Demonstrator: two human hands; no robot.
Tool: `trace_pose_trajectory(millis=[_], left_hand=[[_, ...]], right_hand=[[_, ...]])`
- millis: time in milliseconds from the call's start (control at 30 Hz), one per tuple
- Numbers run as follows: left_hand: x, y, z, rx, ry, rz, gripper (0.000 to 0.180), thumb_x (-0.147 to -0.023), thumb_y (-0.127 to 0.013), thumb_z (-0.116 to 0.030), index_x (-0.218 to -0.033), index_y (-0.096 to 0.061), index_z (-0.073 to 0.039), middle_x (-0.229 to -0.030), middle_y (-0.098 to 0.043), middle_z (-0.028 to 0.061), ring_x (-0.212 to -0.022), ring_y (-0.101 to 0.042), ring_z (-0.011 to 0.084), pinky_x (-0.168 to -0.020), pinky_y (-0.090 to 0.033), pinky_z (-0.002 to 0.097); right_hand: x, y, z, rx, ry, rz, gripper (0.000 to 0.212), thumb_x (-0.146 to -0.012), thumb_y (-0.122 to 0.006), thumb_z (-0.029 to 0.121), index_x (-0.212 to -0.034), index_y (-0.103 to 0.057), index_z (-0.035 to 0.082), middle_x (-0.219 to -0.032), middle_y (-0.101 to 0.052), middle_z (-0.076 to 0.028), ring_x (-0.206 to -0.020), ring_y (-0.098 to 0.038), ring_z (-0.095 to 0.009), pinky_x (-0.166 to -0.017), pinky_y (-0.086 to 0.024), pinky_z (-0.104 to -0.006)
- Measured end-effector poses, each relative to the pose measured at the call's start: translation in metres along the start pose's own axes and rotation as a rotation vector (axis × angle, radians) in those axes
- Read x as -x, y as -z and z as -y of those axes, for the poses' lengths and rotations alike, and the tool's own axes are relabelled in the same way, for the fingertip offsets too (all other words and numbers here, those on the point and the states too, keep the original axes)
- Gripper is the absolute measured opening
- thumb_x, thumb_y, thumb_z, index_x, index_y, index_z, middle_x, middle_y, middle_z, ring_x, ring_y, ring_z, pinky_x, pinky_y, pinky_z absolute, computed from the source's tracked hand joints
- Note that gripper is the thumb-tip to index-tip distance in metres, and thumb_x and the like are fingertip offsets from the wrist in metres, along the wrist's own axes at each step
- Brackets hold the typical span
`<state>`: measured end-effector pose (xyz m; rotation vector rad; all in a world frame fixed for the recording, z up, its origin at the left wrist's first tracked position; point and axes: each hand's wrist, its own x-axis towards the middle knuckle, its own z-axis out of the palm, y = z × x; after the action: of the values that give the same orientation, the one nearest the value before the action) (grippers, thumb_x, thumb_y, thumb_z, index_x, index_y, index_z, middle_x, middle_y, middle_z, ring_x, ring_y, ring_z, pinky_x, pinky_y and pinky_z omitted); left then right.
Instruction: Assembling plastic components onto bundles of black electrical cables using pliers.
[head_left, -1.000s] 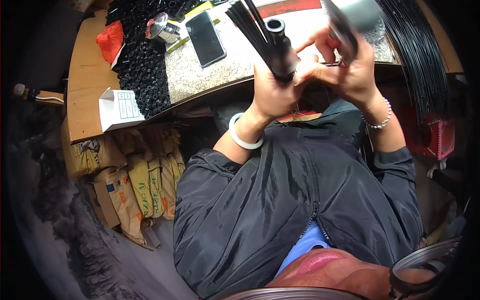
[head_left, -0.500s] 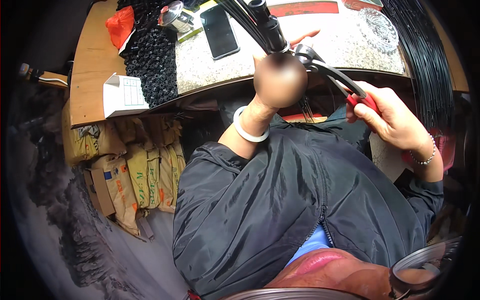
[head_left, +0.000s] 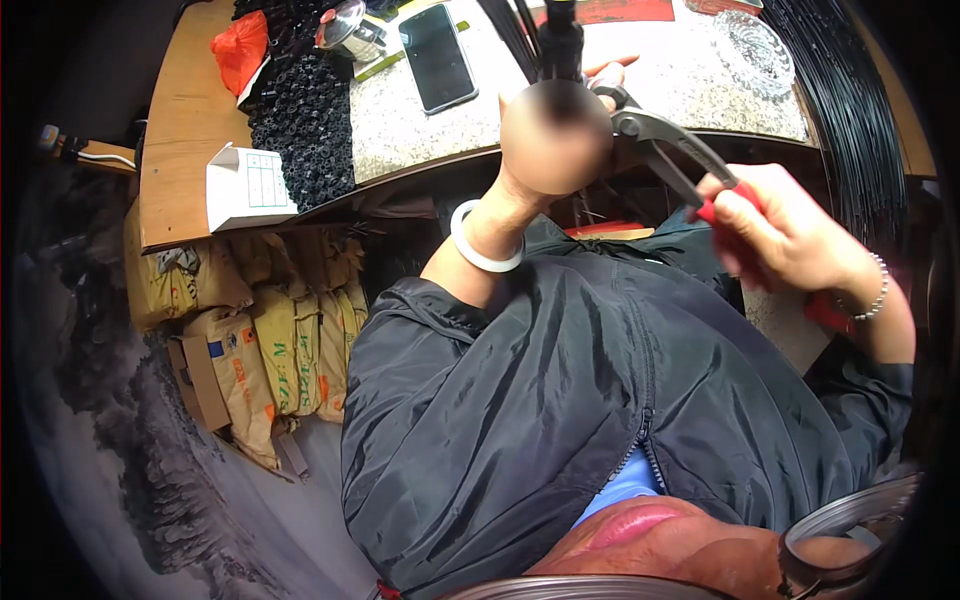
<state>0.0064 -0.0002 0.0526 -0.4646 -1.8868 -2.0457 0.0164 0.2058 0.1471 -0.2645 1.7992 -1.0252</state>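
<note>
My left hand (head_left: pixel 548 150) is closed round a black tubular part (head_left: pixel 560 48) that stands up from it. A blurred patch hides most of this hand's fingers; one finger reaches out past the part on the right. Thin black rods (head_left: pixel 512 35) rise just left of the tube. My right hand (head_left: pixel 790 225) grips a pair of pliers (head_left: pixel 685 143) by its red handles, which stand somewhat apart. The pliers' head lies against the fingers of my left hand, close to the tube's base. What the jaws hold, if anything, cannot be made out.
On the table lie a phone (head_left: pixel 438 60), many small black parts (head_left: pixel 305 130), a white carton (head_left: pixel 248 188) and an orange-red bag (head_left: pixel 240 50). A glass dish (head_left: pixel 755 52) sits at the far right, beside bundled black rods (head_left: pixel 850 110). Sacks (head_left: pixel 285 350) stand below the table.
The pliers have turned slightly and their handles sit closer together. My right forearm has shifted right and down. My left hand has moved a little left and up, and the tube stands more upright.
</note>
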Motion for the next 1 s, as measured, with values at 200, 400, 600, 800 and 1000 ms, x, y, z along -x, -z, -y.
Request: trace_pose_trajectory(millis=[200, 400, 600, 800, 1000], left_hand=[[0.004, -0.005, -0.008, 0.285, 0.110, -0.042, 0.023, -0.086, -0.054, -0.002, -0.105, -0.059, 0.009, -0.062, -0.053, -0.0019, -0.044, -0.041, 0.0021, -0.036, -0.029, 0.0174], [0.003, 0.000, -0.002, -0.012, -0.116, -0.007, 0.019, -0.082, -0.057, 0.003, -0.100, -0.062, 0.009, -0.069, -0.059, 0.0009, -0.054, -0.047, 0.0013, -0.046, -0.035, 0.0159], [-0.007, 0.005, -0.002, -0.261, -0.328, -0.131, 0.017, -0.084, -0.057, 0.001, -0.098, -0.064, 0.006, -0.060, -0.053, -0.0042, -0.050, -0.044, -0.0003, -0.047, -0.033, 0.0153], [-0.010, 0.028, -0.013, 0.024, -0.228, -0.230, 0.021, -0.084, -0.055, 0.001, -0.104, -0.059, 0.007, -0.076, -0.054, 0.0052, -0.058, -0.048, 0.0089, -0.053, -0.040, 0.0225], [-0.003, 0.036, -0.037, 0.515, -0.052, -0.251, 0.019, -0.089, -0.053, -0.006, -0.104, -0.059, 0.005, -0.051, -0.044, -0.0025, -0.036, -0.040, 0.0050, -0.035, -0.034, 0.0195]], right_hand=[[-0.020, -0.008, -0.026, 0.029, 0.355, -0.096, 0.023, -0.096, -0.041, 0.019, -0.105, -0.051, 0.000, -0.060, -0.047, 0.001, -0.051, -0.046, -0.006, -0.048, -0.039, -0.0200], [0.000, -0.002, -0.011, 0.288, 0.350, -0.261, 0.021, -0.094, -0.047, 0.020, -0.093, -0.049, -0.001, -0.059, -0.043, -0.003, -0.051, -0.036, -0.010, -0.049, -0.034, -0.0247], [-0.007, -0.004, -0.007, 0.586, 0.410, -0.479, 0.027, -0.092, -0.051, 0.023, -0.097, -0.050, -0.004, -0.066, -0.051, -0.016, -0.057, -0.045, -0.024, -0.058, -0.041, -0.0322], [-0.083, 0.028, -0.091, 0.637, 0.693, -0.784, 0.034, -0.091, -0.051, 0.016, -0.120, -0.042, 0.000, -0.106, -0.052, -0.022, -0.096, -0.055, -0.036, -0.082, -0.045, -0.0376], [-0.124, 0.037, -0.103, 1.149, 0.294, -1.106, 0.036, -0.084, -0.058, 0.016, -0.116, -0.048, 0.001, -0.103, -0.054, -0.019, -0.089, -0.056, -0.035, -0.077, -0.046, -0.0377]])
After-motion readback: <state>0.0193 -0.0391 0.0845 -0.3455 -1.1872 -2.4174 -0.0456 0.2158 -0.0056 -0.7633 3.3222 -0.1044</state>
